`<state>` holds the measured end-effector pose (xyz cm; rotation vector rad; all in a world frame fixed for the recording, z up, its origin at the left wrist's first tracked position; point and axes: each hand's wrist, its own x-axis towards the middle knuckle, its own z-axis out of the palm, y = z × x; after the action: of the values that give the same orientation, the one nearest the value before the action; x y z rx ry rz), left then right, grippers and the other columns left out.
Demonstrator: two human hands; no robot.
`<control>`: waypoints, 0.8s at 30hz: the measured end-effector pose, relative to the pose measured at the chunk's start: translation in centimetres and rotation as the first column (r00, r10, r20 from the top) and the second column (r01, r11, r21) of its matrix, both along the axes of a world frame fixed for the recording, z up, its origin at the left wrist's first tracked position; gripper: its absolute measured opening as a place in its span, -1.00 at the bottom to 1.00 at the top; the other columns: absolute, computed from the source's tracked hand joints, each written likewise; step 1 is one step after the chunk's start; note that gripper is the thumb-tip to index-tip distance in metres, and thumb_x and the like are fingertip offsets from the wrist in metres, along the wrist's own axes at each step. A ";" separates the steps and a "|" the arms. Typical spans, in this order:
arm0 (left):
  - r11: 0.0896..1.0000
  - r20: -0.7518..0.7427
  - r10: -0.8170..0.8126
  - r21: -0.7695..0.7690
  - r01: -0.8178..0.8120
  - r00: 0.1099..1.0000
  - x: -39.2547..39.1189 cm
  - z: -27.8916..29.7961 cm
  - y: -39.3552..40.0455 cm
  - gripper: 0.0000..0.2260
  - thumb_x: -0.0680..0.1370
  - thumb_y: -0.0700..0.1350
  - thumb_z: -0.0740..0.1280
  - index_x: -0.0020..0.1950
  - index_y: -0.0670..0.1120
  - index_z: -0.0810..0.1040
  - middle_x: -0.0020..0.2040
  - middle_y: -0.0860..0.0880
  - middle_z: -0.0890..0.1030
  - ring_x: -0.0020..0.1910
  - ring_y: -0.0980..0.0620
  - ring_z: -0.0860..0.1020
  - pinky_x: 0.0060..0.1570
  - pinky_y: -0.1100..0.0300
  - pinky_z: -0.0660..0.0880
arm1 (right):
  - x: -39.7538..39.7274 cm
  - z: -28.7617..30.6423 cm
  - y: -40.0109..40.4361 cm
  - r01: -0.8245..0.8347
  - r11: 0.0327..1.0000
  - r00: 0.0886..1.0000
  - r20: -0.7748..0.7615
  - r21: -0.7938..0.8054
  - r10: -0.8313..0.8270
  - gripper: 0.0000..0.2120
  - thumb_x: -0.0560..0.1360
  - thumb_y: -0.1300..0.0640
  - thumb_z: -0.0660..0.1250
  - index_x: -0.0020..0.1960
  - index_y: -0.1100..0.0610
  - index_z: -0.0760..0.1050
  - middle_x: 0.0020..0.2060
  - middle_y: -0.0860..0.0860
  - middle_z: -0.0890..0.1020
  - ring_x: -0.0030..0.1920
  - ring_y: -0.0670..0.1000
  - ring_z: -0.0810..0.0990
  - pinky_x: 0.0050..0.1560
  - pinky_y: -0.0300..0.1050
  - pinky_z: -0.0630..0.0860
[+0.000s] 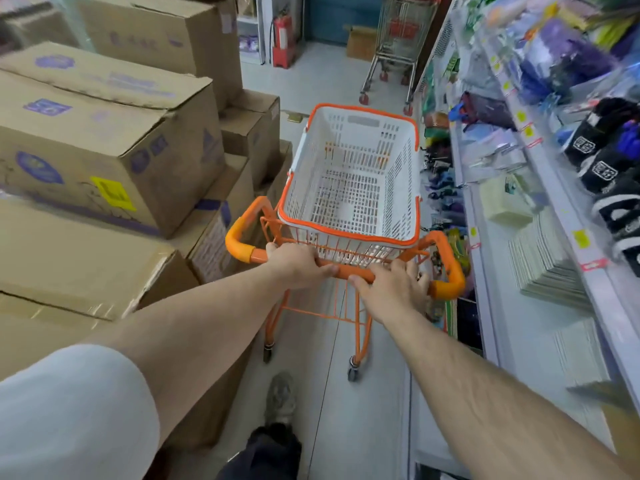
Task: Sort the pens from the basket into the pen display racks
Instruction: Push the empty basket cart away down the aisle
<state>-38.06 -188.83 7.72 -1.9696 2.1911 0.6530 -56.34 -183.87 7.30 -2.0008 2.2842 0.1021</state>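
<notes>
Bright, even indoor light with only soft shadows fills the wide-angle view, which bows toward its edges, while motion blur smears the shelves (540, 140) at 3 o'clock and the boxes (104, 133) at 9 o'clock.

baskets (349, 174): 1 | trolleys (346, 271): 2 | hands (298, 265): 2 | fire extinguishers (282, 36): 1

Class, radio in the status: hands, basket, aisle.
Left hand and right hand grip cart handle. Basket on cart, no pens visible. Boxes left, second cart ahead.
</notes>
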 end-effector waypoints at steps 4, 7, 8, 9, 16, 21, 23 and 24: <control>0.999 0.004 0.013 -0.033 -0.013 1.000 -1.3 0.0 -8.9 -0.47 0.52 0.45 0.06 0.10 0.09 0.55 -0.02 0.05 0.60 0.20 -0.10 0.50 0.40 -0.23 0.16 | -0.5 0.8 -9.0 0.044 0.999 0.996 -0.079 -0.006 -0.045 -0.46 0.52 -0.44 0.06 0.29 -0.17 0.51 0.38 0.10 0.40 0.42 0.22 0.22 0.44 0.23 0.08; 0.997 -0.005 0.011 -0.074 -0.011 1.000 -2.8 -0.1 -15.7 -0.47 0.53 0.43 0.06 0.12 0.08 0.58 0.06 0.03 0.62 0.22 -0.10 0.49 0.37 -0.23 0.14 | -1.1 1.1 -15.6 0.085 0.996 0.988 -0.129 -0.024 -0.087 -0.49 0.54 -0.42 0.07 0.30 -0.18 0.48 0.37 0.06 0.41 0.38 0.19 0.27 0.34 0.16 0.20; 0.996 -0.012 0.008 -0.084 -0.009 1.000 -3.3 0.0 -17.9 -0.48 0.53 0.42 0.07 0.10 0.07 0.58 0.05 0.02 0.61 0.22 -0.10 0.49 0.36 -0.23 0.13 | -1.4 1.3 -17.8 0.099 0.995 0.984 -0.145 -0.014 -0.100 -0.49 0.54 -0.41 0.05 0.32 -0.18 0.47 0.34 0.05 0.43 0.36 0.17 0.30 0.29 0.14 0.23; 0.997 -0.018 0.005 -0.081 -0.006 1.000 -3.8 0.1 -20.0 -0.48 0.53 0.41 0.07 0.09 0.06 0.58 0.04 0.02 0.61 0.21 -0.11 0.49 0.36 -0.23 0.13 | -1.7 1.5 -20.1 0.114 0.993 0.982 -0.148 0.003 -0.112 -0.48 0.55 -0.41 0.04 0.34 -0.17 0.45 0.32 0.04 0.46 0.34 0.15 0.34 0.26 0.13 0.26; 1.000 -0.065 0.003 -0.016 -0.005 0.998 -6.3 0.4 -34.1 -0.54 0.55 0.32 0.12 0.20 0.02 0.51 0.09 -0.04 0.60 0.23 -0.16 0.49 0.42 -0.31 0.07 | -4.2 2.0 -34.6 0.183 0.979 0.982 0.027 0.090 -0.186 -0.41 0.56 -0.37 0.08 0.48 -0.10 0.31 0.42 0.05 0.39 0.41 0.16 0.35 0.31 0.13 0.33; 1.000 -0.080 0.003 -0.020 -0.005 0.997 -7.9 0.8 -43.8 -0.65 0.55 0.19 0.18 0.20 0.01 0.44 0.14 -0.06 0.55 0.23 -0.16 0.48 0.39 -0.29 0.15 | -6.3 1.9 -44.2 0.151 0.985 0.988 0.022 0.085 -0.154 -0.42 0.56 -0.40 0.07 0.46 -0.12 0.32 0.39 0.07 0.43 0.37 0.19 0.38 0.29 0.12 0.33; 1.000 -0.059 0.019 -0.018 -0.020 0.998 -8.6 0.8 -47.9 -0.70 0.54 0.21 0.18 0.10 0.03 0.43 0.03 -0.03 0.55 0.17 -0.15 0.50 0.36 -0.27 0.20 | -7.1 1.8 -48.4 0.130 0.989 0.991 0.015 0.071 -0.131 -0.42 0.56 -0.40 0.06 0.45 -0.12 0.31 0.37 0.08 0.44 0.36 0.20 0.39 0.30 0.12 0.33; 1.000 -0.043 0.027 -0.015 -0.028 0.999 -9.0 0.7 -50.0 -0.70 0.53 0.23 0.19 0.07 0.04 0.43 -0.01 0.00 0.55 0.14 -0.13 0.52 0.33 -0.24 0.23 | -7.7 1.7 -50.5 0.118 0.991 0.993 0.014 0.056 -0.119 -0.42 0.56 -0.40 0.06 0.45 -0.12 0.32 0.37 0.08 0.45 0.37 0.20 0.39 0.31 0.13 0.32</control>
<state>-47.05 -238.78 8.40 -2.0151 2.2039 0.6904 -64.00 -234.38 8.99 -1.8276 2.3563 0.1366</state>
